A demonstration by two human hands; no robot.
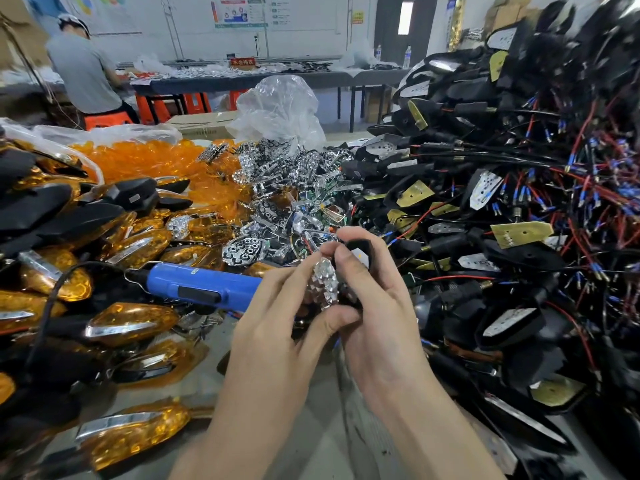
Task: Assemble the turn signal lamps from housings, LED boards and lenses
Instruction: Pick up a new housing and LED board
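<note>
Reflector [325, 284] between left hand [277, 327], right hand [377, 306], housing heap [502, 188] just beside

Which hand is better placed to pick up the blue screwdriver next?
Left, probably. The blue electric screwdriver lies just beside the left hand, which only pinches the chrome reflector. The right hand grips the black housing and would have to cross over.

Shiny bumpy silver reflector [325, 284] I hold upright, black housing [356, 243] just behind it, black wired housings [519, 258] piled high on my right, orange lenses [145, 161] heaped far left, finished orange lamps [131, 322] near left
</note>
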